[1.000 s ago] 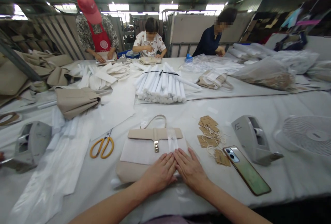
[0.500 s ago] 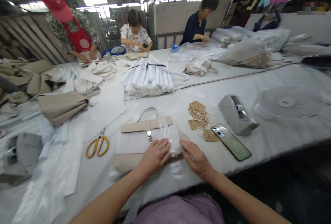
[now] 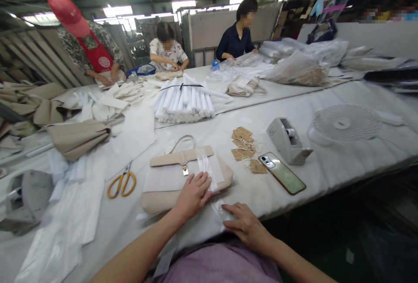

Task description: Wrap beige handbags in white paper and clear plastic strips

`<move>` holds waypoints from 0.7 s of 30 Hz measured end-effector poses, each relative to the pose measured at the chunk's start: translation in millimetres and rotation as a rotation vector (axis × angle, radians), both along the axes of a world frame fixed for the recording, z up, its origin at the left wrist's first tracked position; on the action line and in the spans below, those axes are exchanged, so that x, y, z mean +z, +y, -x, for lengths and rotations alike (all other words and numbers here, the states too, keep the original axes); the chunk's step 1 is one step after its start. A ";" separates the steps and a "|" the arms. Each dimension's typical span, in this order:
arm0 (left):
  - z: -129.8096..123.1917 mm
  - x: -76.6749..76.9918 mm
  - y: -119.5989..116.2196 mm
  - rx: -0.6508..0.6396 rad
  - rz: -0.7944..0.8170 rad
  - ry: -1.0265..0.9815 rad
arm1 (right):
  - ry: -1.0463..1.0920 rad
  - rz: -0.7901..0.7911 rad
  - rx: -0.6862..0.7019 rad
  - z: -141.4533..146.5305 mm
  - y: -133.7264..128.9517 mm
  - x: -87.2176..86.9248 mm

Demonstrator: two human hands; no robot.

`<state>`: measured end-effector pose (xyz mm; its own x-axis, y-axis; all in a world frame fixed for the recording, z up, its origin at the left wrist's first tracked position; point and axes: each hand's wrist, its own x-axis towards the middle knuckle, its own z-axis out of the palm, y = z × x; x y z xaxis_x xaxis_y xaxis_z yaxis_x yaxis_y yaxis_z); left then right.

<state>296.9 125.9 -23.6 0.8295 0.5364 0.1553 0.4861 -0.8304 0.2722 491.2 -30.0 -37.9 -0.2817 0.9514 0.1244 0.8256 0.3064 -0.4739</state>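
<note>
A beige handbag point(image 3: 156, 202) lies on the table before me, with a short top handle and a metal clasp point(image 3: 185, 170). White sheet material point(image 3: 163, 181) covers part of its front beneath the flap. Down the right part runs a clear plastic strip point(image 3: 204, 161), its lower end loose on the table. My left hand point(image 3: 196, 191) rests flat over the strip and bag front, fingers extended. Beside the strip's loose end, near the table edge, is my right hand point(image 3: 241, 222), fingers stretched and apart, fingertips at the film. Yellow-handled scissors point(image 3: 122, 183) lie left of the bag.
Right of the bag are brown tags with strings point(image 3: 243, 143), a phone point(image 3: 284, 174), a grey tape dispenser point(image 3: 289, 141) and a white fan point(image 3: 346, 122). Another dispenser point(image 3: 28, 200) stands left. A bundle of white rolls point(image 3: 184, 104) lies ahead. Three people work across the table.
My right hand has moved from the bag's right side down toward me, to the strip's loose end. My left hand stays on the bag. The view has shifted slightly right.
</note>
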 end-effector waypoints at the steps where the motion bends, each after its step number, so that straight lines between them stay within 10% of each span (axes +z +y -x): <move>1: 0.1 -0.3 0.0 0.001 -0.002 -0.002 | 0.066 -0.019 -0.012 1.1 -0.1 -2.4; 6: 0.2 -0.8 2.1 -0.007 -0.008 -0.009 | 0.286 -0.113 -0.091 15.6 3.6 -9.9; 21: 3.2 -2.5 3.5 -0.013 -0.021 -0.043 | 0.063 -0.410 0.034 35.8 15.8 16.9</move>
